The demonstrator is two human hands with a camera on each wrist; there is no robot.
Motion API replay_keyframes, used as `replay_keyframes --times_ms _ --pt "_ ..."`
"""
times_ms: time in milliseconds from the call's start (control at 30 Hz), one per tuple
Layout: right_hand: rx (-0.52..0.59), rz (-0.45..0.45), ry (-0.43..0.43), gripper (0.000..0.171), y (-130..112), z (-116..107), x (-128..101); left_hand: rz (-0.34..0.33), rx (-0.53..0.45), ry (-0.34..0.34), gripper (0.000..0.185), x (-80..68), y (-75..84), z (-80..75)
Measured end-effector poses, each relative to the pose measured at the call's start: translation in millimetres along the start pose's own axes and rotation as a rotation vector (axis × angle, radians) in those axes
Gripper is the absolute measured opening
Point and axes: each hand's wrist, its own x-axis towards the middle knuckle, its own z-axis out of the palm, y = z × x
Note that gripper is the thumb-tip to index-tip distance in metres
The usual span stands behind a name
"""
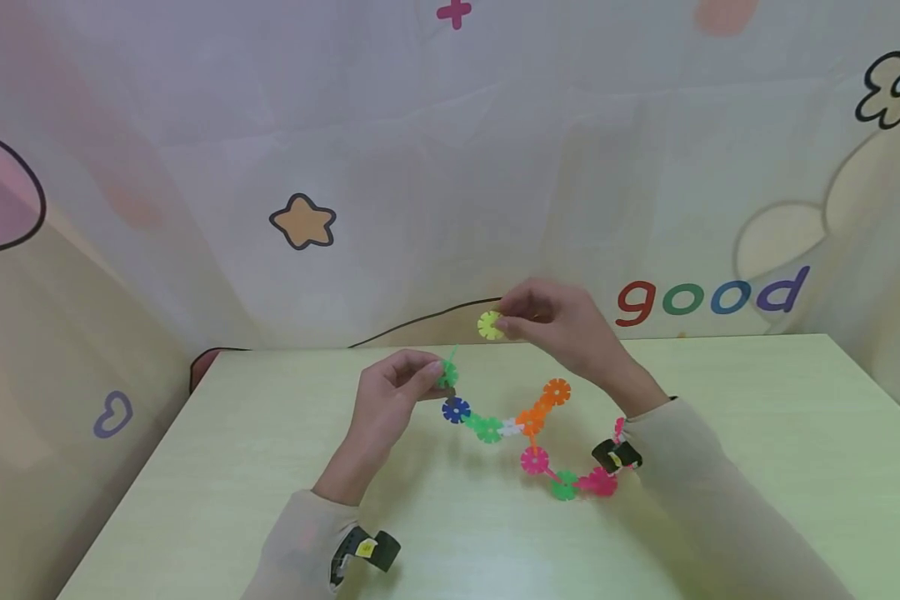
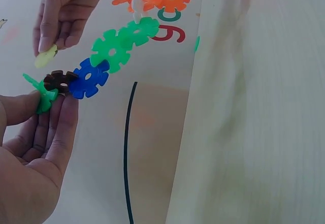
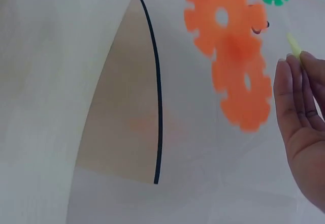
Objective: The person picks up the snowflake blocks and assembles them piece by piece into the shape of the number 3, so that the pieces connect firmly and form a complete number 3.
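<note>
My left hand [image 1: 392, 402] pinches a green notched plastic disc [image 2: 46, 98] between thumb and fingers, at one end of a chain of interlocking discs. From there the chain runs through a brown disc [image 2: 59, 82], a blue disc [image 1: 456, 410], green discs [image 1: 488, 430] and a white one [image 1: 510, 427]. Orange discs [image 1: 557, 392] follow and branch upward, while pink [image 1: 535, 460] and green ones hang below, towards my right sleeve. Up and to the right of my left hand, my right hand [image 1: 562, 329] pinches a loose yellow disc [image 1: 489, 326] by its edge, apart from the chain.
The chain is held up over a pale wooden table [image 1: 217, 467]. Behind the table hangs a printed cloth backdrop [image 1: 435, 208] with a star and the word "good". Each wrist wears a small black camera, the left one [image 1: 375, 550] low over the table.
</note>
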Motion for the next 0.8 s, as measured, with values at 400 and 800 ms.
replay_keyframes --times_ms 400,800 --pt "0.095 -0.019 0.083 0.018 -0.9 27.3 -9.5 0.006 -0.023 -0.001 0.013 -0.7 0.8 1.6" --pt "0.075 -0.126 0.112 0.018 -1.5 37.4 -7.0 0.039 0.003 -0.025 0.015 -1.6 4.0 -0.2"
